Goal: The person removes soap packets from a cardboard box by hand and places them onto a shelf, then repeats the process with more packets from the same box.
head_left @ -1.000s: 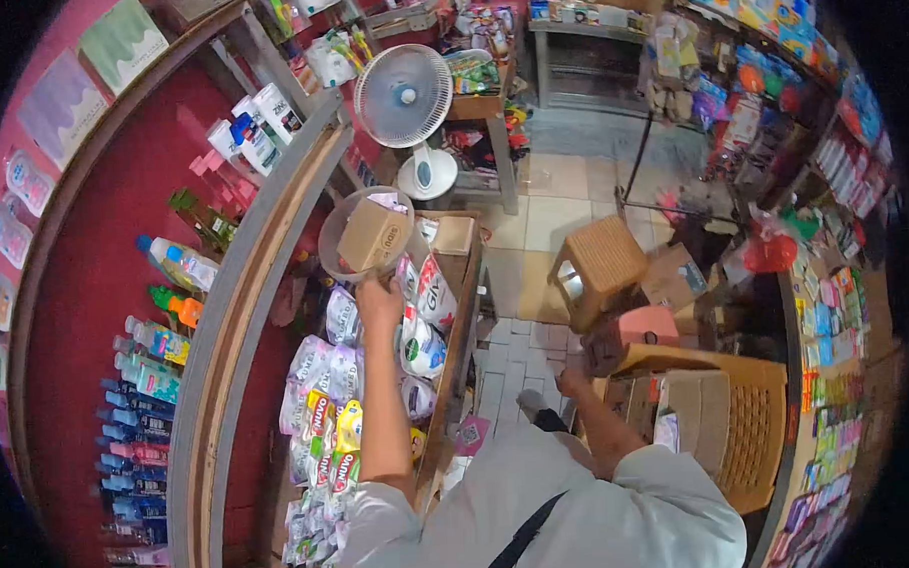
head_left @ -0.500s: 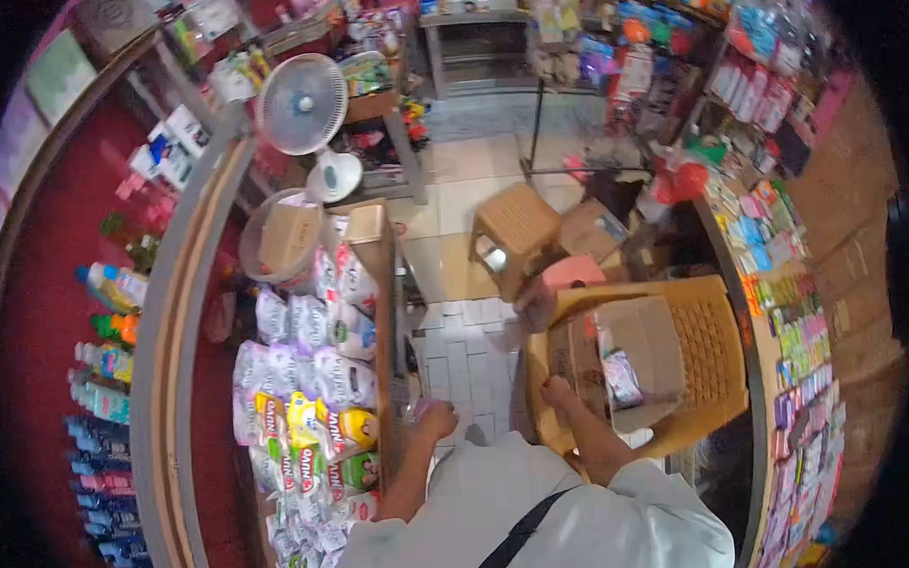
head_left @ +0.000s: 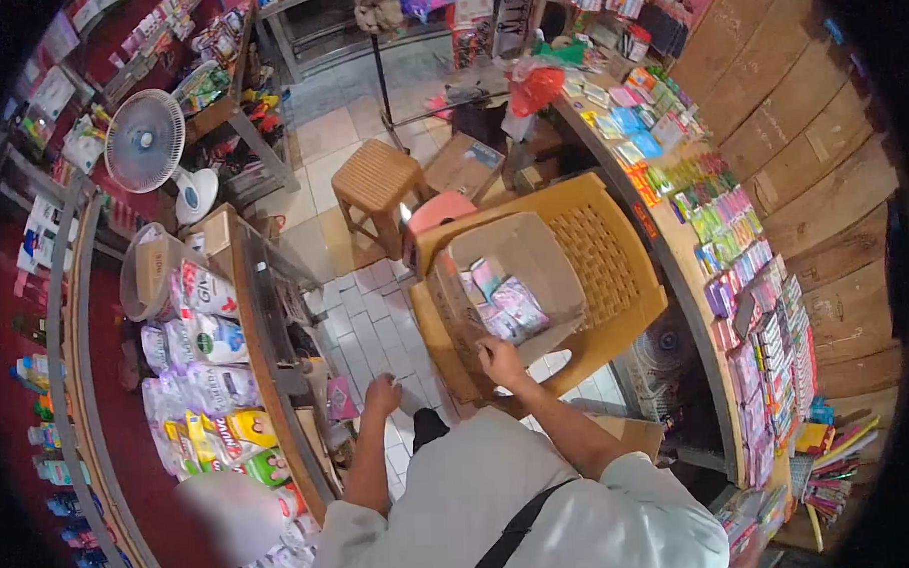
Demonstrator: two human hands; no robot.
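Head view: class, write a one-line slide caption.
Right hand reaches into a cardboard box of packets on a yellow chair; left hand hangs free.

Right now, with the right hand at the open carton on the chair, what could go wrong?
The cardboard carton sits tilted on the yellow plastic chair; pressure from the right hand on its near edge might tip it and spill the packets. The left hand hangs close to the shelf edge and could knock the stacked pouches. The stool stands in the narrow aisle, a possible trip hazard.
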